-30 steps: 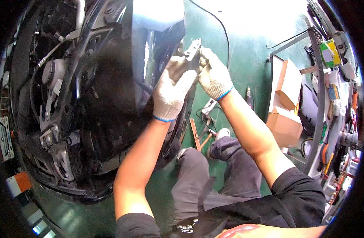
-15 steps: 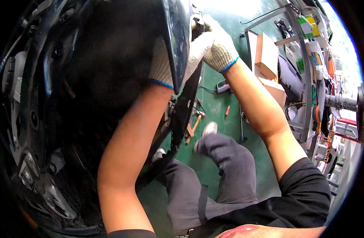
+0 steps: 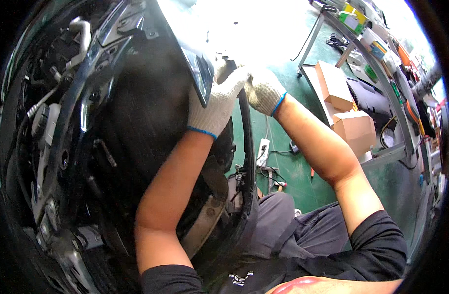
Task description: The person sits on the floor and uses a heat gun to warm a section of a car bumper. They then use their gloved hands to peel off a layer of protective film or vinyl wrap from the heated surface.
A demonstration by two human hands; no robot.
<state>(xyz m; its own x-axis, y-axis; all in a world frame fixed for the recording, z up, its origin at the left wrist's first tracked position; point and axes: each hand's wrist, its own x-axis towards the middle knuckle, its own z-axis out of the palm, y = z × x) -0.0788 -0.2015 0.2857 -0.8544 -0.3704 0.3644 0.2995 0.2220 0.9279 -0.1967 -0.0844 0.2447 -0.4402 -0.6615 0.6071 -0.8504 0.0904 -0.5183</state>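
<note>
Both my hands wear white knit gloves with blue cuffs and meet at the front end of a dark car body. My left hand (image 3: 210,109) reaches past the pointed lower tip of a glossy dark panel (image 3: 199,78), which covers part of the glove. Its fingers curl in toward a small dark part at the panel's far side. Close against it, my right hand (image 3: 266,92) is closed, its fingers bent inward. What either hand grips is hidden by the gloves and washed out by glare.
The dark car cavity (image 3: 141,108) fills the left, with a curved black trim edge (image 3: 249,157) beside my legs. On the green floor lie a white power strip (image 3: 263,152) and a hammer (image 3: 271,179). A metal cart (image 3: 327,105) with cardboard boxes (image 3: 354,131) stands right.
My view has shifted and my body has come lower and closer to the car. Both gloved hands stay together beside the panel, sitting a little lower in the picture.
</note>
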